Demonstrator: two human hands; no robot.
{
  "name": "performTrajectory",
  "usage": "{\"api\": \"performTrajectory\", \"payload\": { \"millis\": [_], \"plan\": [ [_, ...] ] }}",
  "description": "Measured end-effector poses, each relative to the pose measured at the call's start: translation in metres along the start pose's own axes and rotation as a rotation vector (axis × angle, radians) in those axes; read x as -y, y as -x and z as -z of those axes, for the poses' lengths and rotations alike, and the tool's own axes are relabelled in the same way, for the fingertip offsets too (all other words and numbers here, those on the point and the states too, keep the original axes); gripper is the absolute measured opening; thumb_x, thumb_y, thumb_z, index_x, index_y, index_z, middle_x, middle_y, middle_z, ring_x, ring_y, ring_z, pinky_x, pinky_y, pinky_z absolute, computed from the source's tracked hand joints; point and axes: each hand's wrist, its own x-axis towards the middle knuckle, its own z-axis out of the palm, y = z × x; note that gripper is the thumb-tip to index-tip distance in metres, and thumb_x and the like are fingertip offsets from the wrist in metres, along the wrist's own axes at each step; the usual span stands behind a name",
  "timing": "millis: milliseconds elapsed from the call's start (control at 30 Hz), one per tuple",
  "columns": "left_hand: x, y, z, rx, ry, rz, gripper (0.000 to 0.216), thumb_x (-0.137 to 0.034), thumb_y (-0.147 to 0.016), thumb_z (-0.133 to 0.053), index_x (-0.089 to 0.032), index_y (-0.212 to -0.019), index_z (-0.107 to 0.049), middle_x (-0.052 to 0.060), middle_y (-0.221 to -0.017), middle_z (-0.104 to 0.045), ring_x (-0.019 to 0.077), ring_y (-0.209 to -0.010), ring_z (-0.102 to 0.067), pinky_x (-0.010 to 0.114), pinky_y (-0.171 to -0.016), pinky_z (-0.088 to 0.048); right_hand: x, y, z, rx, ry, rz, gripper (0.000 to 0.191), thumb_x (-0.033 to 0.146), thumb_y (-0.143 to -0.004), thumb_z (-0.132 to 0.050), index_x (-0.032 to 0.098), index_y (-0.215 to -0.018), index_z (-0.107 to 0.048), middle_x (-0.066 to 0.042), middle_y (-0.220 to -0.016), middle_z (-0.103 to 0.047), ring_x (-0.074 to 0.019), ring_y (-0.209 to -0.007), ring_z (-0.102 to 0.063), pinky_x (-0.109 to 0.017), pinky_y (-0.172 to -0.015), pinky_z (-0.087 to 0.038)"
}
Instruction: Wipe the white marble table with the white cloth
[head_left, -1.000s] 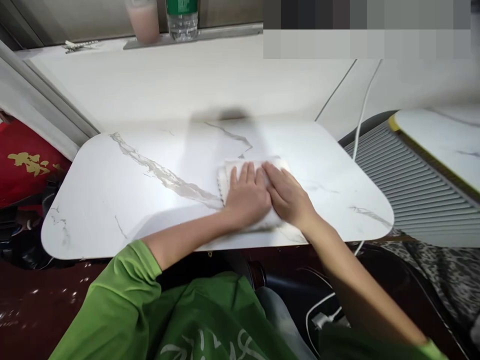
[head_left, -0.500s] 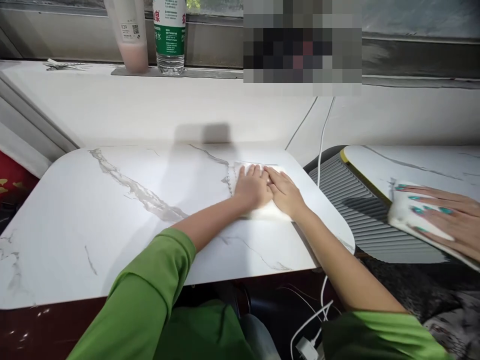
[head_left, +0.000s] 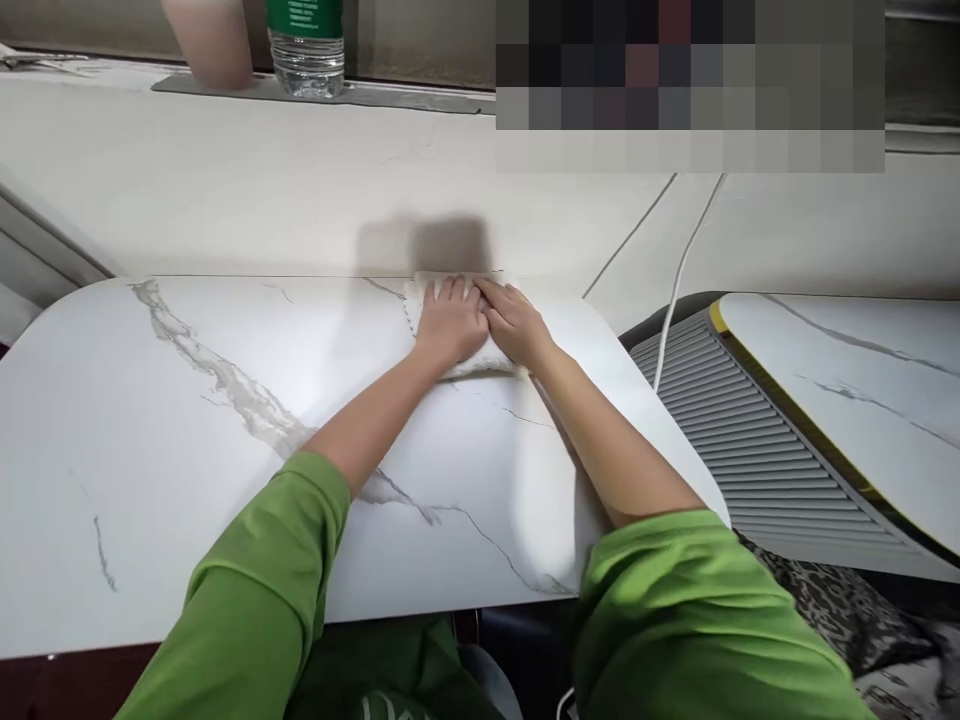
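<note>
A folded white cloth (head_left: 480, 368) lies flat at the far edge of the white marble-patterned table (head_left: 450, 560). My left hand (head_left: 452, 322) presses on it with the fingers stretched out and pointing toward the wall. Close against it, my right hand (head_left: 517, 322) also lies flat on the cloth, its fingertips touching or overlapping the left hand's fingers. The middle of the cloth is hidden under both hands.
Behind the table rises a white wall (head_left: 262, 180) with a sill holding a water bottle (head_left: 307, 62) and a pinkish cup (head_left: 212, 45). White cables (head_left: 686, 250) hang at the right. Beyond them stands a second marble-patterned table (head_left: 862, 370) with a grey ribbed side.
Both hands and the cloth have moved away from me to the table's far edge, slightly left. The view has tilted down. Another person's hand and cloth at the right have left view.
</note>
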Motion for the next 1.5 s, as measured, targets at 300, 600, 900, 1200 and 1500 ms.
{"api": "performTrajectory", "payload": {
  "millis": [300,600,900,1200,1500],
  "plan": [
    [-0.100,0.091,-0.012,0.131,-0.025,-0.169,0.060,-0.030,-0.097,-0.027,-0.002,-0.150,-0.029,0.019,-0.156,-0.028,0.0338,-0.146,-0.021,0.053,-0.120,-0.014,-0.007,0.156,0.064,0.084,0.004,-0.088,0.057,0.030,-0.093,-0.030,0.033,-0.150,-0.033,0.002,-0.152,-0.041,-0.0222,-0.141,-0.035,-0.052,-0.122,-0.022],
    [-0.140,0.082,-0.029,0.072,0.005,-0.286,0.057,-0.030,-0.096,-0.031,-0.005,-0.147,-0.037,0.015,-0.152,-0.039,0.0305,-0.142,-0.031,0.049,-0.119,-0.019,-0.036,0.187,0.088,0.038,0.035,-0.231,0.056,0.028,-0.091,-0.033,0.038,-0.146,-0.039,0.003,-0.150,-0.045,-0.0249,-0.140,-0.039,-0.050,-0.120,-0.026],
    [-0.096,-0.036,-0.038,0.037,0.044,-0.216,0.051,-0.021,-0.095,-0.035,-0.009,-0.143,-0.042,0.013,-0.148,-0.044,0.0263,-0.138,-0.035,0.046,-0.119,-0.018,-0.095,0.062,0.055,-0.035,0.083,-0.103,0.050,0.028,-0.090,-0.031,0.019,-0.135,-0.051,-0.009,-0.141,-0.056,-0.0264,-0.132,-0.049,-0.051,-0.113,-0.035],
    [-0.079,-0.085,-0.044,0.007,0.094,-0.173,0.048,-0.018,-0.094,-0.033,-0.011,-0.139,-0.047,0.013,-0.149,-0.043,0.0244,-0.140,-0.034,0.044,-0.120,-0.016,-0.112,0.014,0.047,-0.052,0.116,-0.124,0.049,0.026,-0.091,-0.031,0.018,-0.134,-0.053,-0.009,-0.138,-0.058,-0.0278,-0.128,-0.052,-0.049,-0.108,-0.040],
    [-0.077,0.005,-0.024,0.047,0.049,-0.177,0.049,-0.025,-0.098,-0.030,-0.010,-0.143,-0.042,0.014,-0.153,-0.037,0.0268,-0.144,-0.029,0.047,-0.120,-0.015,-0.040,0.079,0.052,-0.023,0.091,-0.130,0.055,0.019,-0.086,-0.034,0.012,-0.138,-0.050,-0.011,-0.142,-0.054,-0.0236,-0.136,-0.044,-0.047,-0.118,-0.029]
  ]
}}
